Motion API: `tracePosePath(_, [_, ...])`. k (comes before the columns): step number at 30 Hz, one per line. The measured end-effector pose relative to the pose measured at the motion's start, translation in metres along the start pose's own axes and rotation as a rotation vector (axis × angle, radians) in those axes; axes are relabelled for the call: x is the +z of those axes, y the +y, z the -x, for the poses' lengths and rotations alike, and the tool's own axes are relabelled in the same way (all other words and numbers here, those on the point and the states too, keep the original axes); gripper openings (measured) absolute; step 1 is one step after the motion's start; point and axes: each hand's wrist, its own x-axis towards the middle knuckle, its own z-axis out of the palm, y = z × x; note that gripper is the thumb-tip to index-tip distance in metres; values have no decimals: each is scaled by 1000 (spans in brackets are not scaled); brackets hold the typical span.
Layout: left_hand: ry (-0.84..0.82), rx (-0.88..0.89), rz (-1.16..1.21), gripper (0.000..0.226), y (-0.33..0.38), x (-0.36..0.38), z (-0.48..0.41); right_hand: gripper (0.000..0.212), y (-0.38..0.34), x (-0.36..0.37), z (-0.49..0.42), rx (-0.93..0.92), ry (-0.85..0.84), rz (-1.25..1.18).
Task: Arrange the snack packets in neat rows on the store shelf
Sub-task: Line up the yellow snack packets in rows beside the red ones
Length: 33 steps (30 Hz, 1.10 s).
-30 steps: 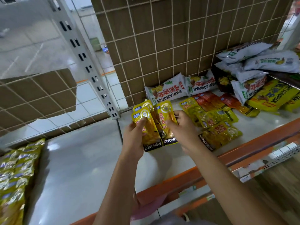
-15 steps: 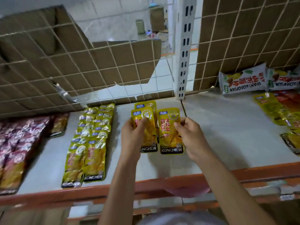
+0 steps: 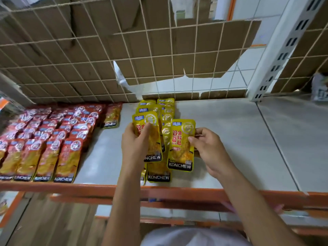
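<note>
Glossy plastic yellow packets (image 3: 181, 144), matt grey shelf (image 3: 230, 139), torn brown cardboard (image 3: 88, 59) behind thin wire mesh (image 3: 154, 57)

Even, diffuse light falls from above, bright but not harsh. The pale shelf (image 3: 230, 139) shows a soft sheen and faint shadows under the hands. Wide-angle distortion bends the wire grid (image 3: 88, 59) and the upright post (image 3: 284, 50) at the edges — the lower frame is smeared with blur.

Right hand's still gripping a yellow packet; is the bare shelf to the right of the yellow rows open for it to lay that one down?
Probably yes. The right hand holds its yellow packet beside the yellow rows, and the grey shelf there is bare.
</note>
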Motion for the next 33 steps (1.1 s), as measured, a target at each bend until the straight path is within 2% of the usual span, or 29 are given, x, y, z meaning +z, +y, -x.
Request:
tracePosePath(5, [7,-8,4,45,-3,-17,-15,15,1,16,-16,-28,93,-5])
tracePosePath(9, [-31,-37,48,20,-7,-19,-26,15,0,14,-44,-83,290,53])
tracePosePath(11, [-56,-67,83,20,-4,-17,-29,24,0,12,-58,-104,359,150])
tracePosePath(14, [-87,-62,112,35,-2,-9,-36,36,-5,12,-75,-178,396,370])
tracePosePath(16, [-101,-52,105,41,-1,-4,-40,35,-12,14,-87,-203,394,526])
tracePosePath(23, [-174,-22,96,35,9,3,-50,32,-19,30,-128,-223,383,910])
tracePosePath(27, [-189,-36,90,43,9,6,-56,31,-13,38,-136,-246,432,1084])
tracePosePath(33, [-179,-80,115,54,5,17,-60,29,-2,45,-136,-186,537,1325])
